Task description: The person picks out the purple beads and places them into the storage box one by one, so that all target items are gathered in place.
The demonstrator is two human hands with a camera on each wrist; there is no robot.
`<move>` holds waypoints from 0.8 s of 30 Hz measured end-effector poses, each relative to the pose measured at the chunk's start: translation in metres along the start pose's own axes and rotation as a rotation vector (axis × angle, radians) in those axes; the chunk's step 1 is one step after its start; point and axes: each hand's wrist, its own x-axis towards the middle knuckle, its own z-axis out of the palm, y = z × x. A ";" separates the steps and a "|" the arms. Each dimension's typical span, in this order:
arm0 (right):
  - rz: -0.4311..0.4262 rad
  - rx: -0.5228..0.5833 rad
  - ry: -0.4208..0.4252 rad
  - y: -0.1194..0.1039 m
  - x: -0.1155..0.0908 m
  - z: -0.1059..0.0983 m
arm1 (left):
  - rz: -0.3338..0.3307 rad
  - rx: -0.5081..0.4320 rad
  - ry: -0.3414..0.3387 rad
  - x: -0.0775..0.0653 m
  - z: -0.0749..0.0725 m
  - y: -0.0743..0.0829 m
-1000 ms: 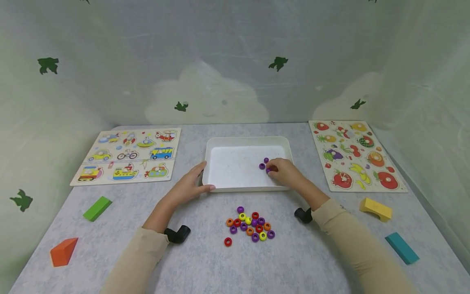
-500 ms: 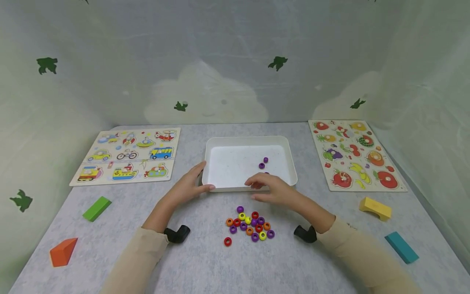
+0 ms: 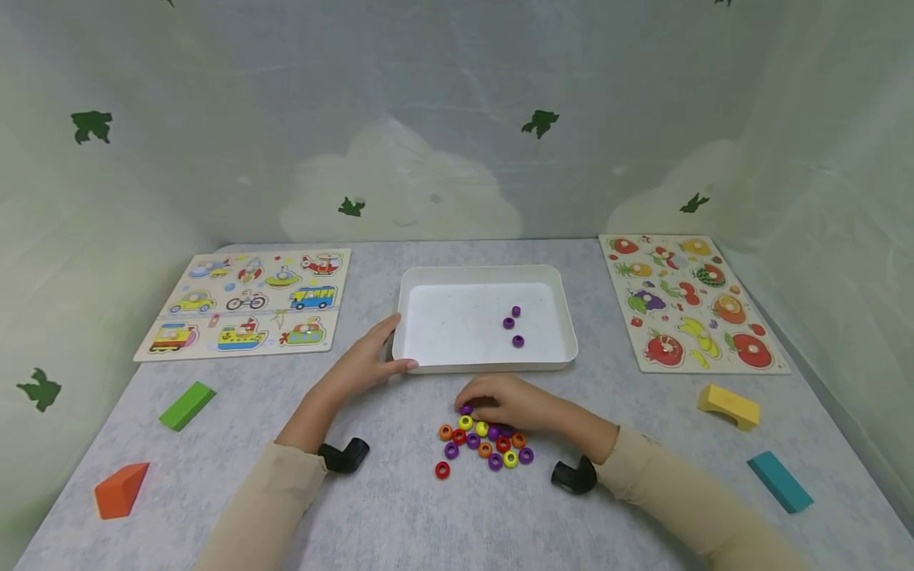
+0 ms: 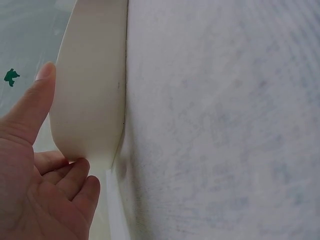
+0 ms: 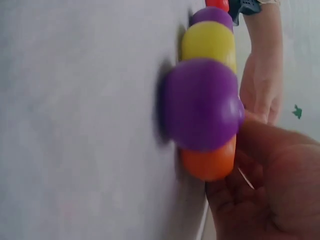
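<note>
A shallow white tray (image 3: 457, 368) lies at mid-table with 3 purple beads (image 3: 517, 341) inside it. My left hand (image 3: 364, 361) holds its near left corner; in the left wrist view the thumb (image 4: 46, 75) is at the rim and the curled fingers (image 4: 75, 175) are against the corner. In front of the tray is a cluster of red, orange, yellow and purple beads (image 3: 473, 441). My right hand (image 3: 510, 402) is at the cluster's far edge, pinching a purple bead (image 3: 466, 410) between thumb and fingers. Close beads partly hide its fingers in the right wrist view.
A vehicle puzzle board (image 3: 246, 301) lies left of the tray, a fruit puzzle board (image 3: 693, 305) right of it. Green (image 3: 187, 406) and orange (image 3: 121, 492) blocks are at the left, yellow (image 3: 730, 407) and teal (image 3: 781, 481) blocks at the right. A pale curtain (image 3: 443, 119) surrounds the table.
My right hand has left the purple bead inside the tray and come back over the near rim to the cluster, where it has taken hold of another purple bead. The left hand has stayed put.
</note>
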 end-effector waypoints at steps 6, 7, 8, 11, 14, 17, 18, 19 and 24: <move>0.040 0.009 0.076 -0.010 0.001 -0.012 | 0.011 0.005 0.002 0.001 0.001 -0.001; 0.038 0.028 0.107 -0.010 0.002 -0.017 | 0.014 0.008 0.003 0.001 0.001 -0.001; 0.026 0.035 0.145 -0.010 0.003 -0.023 | 0.014 0.010 0.003 0.001 0.001 -0.001; -0.007 0.020 0.273 -0.005 0.008 -0.040 | 0.011 0.011 0.003 0.000 0.000 -0.001; 0.034 -0.016 0.377 0.006 0.013 -0.056 | 0.011 0.008 0.001 0.000 0.000 -0.001; 0.146 -0.024 0.428 0.019 0.019 -0.066 | 0.011 0.006 -0.002 0.001 0.000 -0.001; 0.184 -0.021 0.431 0.024 0.022 -0.068 | 0.011 0.006 -0.001 0.001 0.000 -0.001; 0.219 -0.017 0.429 0.028 0.024 -0.069 | 0.011 0.006 -0.002 0.001 0.000 -0.001; 0.361 -0.043 0.357 0.042 0.032 -0.067 | 0.009 0.005 -0.004 0.000 -0.001 -0.001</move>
